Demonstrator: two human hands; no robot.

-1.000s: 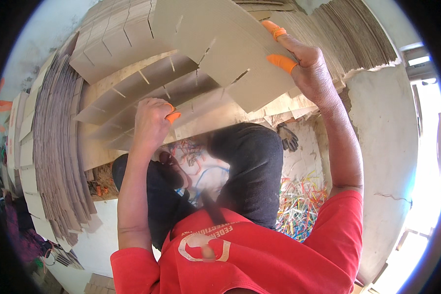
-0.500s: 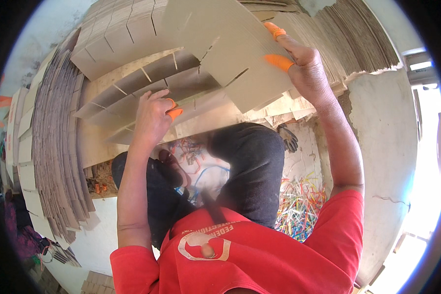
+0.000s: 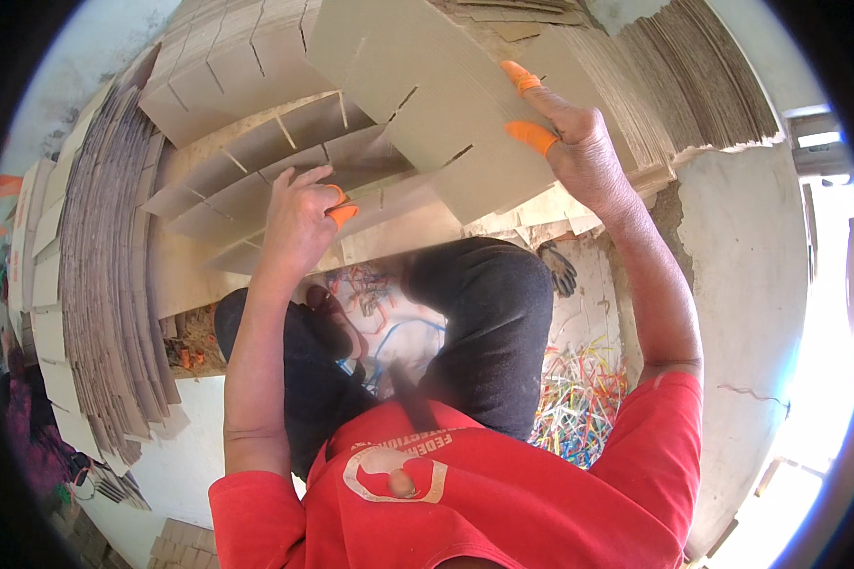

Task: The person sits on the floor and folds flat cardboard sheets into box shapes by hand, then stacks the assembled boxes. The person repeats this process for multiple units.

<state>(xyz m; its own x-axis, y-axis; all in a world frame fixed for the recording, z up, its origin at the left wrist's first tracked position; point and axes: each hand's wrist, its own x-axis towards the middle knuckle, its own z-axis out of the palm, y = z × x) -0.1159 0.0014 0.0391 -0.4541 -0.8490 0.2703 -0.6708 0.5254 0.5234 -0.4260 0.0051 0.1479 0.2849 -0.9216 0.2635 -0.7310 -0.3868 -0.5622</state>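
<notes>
My right hand (image 3: pixel 586 156), with orange finger covers on thumb and forefinger, is at the right edge of a large tan cardboard sheet (image 3: pixel 417 90). The sheet is tilted and has short slots. Its lower left side meets several narrower slotted cardboard strips (image 3: pixel 266 152), which stand on edge in rough rows. My left hand (image 3: pixel 302 218), also with orange finger covers, is closed at the front strip (image 3: pixel 399 201); its other fingers reach over toward the strip behind. How the slots engage is hidden where sheet and strips meet.
A wooden board (image 3: pixel 176 275) lies under the strips. Cardboard stacks stand at far left (image 3: pixel 114 256), back left (image 3: pixel 228 57) and back right (image 3: pixel 697 76). Colourful strapping scraps (image 3: pixel 584 398) and a dark glove (image 3: pixel 558 268) lie on the floor by my legs.
The large sheet and my right hand have shifted slightly left and down, bringing the sheet lower against the strips. My left hand has barely moved.
</notes>
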